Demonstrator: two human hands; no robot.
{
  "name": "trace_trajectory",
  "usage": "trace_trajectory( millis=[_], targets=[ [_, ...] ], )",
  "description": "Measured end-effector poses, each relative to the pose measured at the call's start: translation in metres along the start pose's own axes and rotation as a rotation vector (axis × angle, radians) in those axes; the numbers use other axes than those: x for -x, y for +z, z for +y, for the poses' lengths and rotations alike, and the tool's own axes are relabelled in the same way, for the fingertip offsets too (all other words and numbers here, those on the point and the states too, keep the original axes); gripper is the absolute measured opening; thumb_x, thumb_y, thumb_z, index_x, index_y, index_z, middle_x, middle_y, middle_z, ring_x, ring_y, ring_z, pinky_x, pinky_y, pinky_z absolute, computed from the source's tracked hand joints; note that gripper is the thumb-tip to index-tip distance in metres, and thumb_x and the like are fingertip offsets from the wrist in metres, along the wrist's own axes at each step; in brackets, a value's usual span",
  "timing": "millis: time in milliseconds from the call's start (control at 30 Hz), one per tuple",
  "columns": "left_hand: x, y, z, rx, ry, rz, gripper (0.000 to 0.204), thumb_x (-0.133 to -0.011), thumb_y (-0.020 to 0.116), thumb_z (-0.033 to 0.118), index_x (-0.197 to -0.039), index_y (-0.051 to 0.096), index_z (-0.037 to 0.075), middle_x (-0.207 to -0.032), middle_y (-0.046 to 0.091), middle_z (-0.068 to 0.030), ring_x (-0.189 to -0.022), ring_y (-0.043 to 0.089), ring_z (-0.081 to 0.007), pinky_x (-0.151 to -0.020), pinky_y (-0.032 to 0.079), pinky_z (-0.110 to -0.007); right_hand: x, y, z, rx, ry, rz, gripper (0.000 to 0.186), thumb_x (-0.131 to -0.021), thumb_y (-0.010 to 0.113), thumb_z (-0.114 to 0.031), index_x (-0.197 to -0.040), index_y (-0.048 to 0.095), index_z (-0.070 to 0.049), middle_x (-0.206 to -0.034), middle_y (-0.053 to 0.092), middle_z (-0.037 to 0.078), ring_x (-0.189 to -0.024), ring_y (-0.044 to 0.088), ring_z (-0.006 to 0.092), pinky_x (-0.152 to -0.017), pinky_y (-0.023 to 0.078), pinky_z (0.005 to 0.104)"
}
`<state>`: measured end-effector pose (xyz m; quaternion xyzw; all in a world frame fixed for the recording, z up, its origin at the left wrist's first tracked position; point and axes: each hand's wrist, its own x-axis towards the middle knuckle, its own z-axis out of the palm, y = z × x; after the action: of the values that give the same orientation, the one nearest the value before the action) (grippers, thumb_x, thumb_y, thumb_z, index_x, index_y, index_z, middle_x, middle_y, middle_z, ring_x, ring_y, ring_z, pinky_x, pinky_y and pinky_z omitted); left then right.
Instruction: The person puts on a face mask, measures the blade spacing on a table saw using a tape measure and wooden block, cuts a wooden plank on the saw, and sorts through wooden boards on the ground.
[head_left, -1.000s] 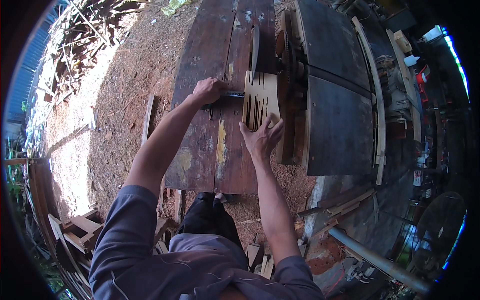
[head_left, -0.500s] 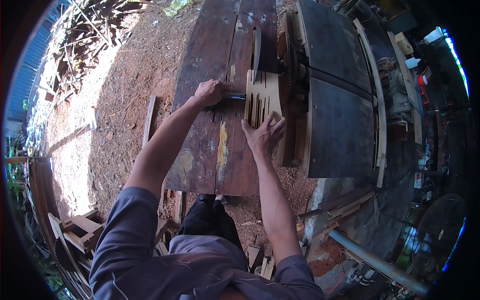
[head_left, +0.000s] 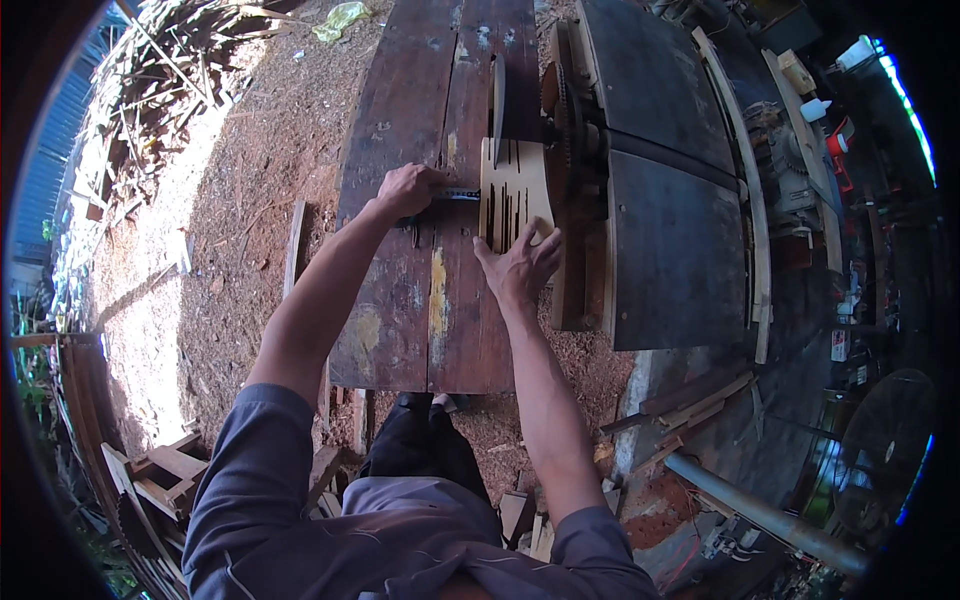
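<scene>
My right hand (head_left: 517, 268) spans the near end of a slotted wooden board (head_left: 509, 185), thumb against its left edge and fingers spread over the right part, so I have that end held. The board lies on the bench (head_left: 400, 110), close to its right edge and well up from the near edge, with narrow dark slots running lengthwise. Its far end reaches a curved saw blade (head_left: 500, 105), which stands up from the bench and overlaps that end in my view.

My left hand (head_left: 410, 190) is over the left half of the bench with its fingers curled in, beside a perforated metal strip (head_left: 460, 193) that runs toward the board's left edge. I cannot tell whether those fingers grip the strip.

Just past the bench's right edge is a toothed disc (head_left: 562, 130), and beyond it a dark tabletop (head_left: 670, 265). A wooden strip (head_left: 295, 248) lies on the ground (head_left: 235, 220) off the bench's left edge.
</scene>
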<state>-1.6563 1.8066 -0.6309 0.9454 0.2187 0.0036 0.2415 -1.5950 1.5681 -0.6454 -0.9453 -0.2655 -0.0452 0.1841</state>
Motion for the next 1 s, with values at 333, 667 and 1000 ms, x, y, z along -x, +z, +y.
trace_trajectory(
  millis=[333, 667, 1000],
  targets=[
    [-0.001, 0.005, -0.008, 0.014, -0.019, 0.017, 0.023, -0.088, 0.058, 0.022, -0.106, 0.072, 0.023, -0.101, 0.070, -0.0094, -0.096, 0.066, -0.0314, -0.082, 0.053, -0.041, -0.001, 0.001, -0.002, -0.012, 0.030, -0.048, 0.103, -0.074, 0.069, -0.066, -0.143, 0.031, 0.000, -0.144, 0.020, 0.038, -0.131, 0.028, 0.0533, -0.105, 0.030, 0.0603],
    [-0.002, 0.002, -0.008, -0.009, -0.009, 0.011, 0.024, -0.088, 0.058, 0.025, -0.108, 0.072, 0.025, -0.103, 0.070, -0.0088, -0.097, 0.066, -0.0308, -0.082, 0.053, -0.041, 0.007, -0.004, -0.001, -0.024, -0.004, -0.008, 0.102, -0.072, 0.073, -0.062, -0.142, 0.031, -0.001, -0.142, 0.022, 0.037, -0.129, 0.029, 0.0536, -0.102, 0.033, 0.0621],
    [-0.004, 0.004, -0.009, -0.029, -0.013, -0.013, 0.023, -0.091, 0.057, 0.029, -0.109, 0.072, 0.024, -0.103, 0.070, -0.0097, -0.098, 0.065, -0.0314, -0.084, 0.052, -0.042, 0.044, -0.023, 0.008, 0.005, 0.014, -0.061, 0.103, -0.069, 0.076, -0.059, -0.142, 0.032, -0.001, -0.140, 0.023, 0.034, -0.128, 0.031, 0.0508, -0.101, 0.035, 0.0607]
  ],
)
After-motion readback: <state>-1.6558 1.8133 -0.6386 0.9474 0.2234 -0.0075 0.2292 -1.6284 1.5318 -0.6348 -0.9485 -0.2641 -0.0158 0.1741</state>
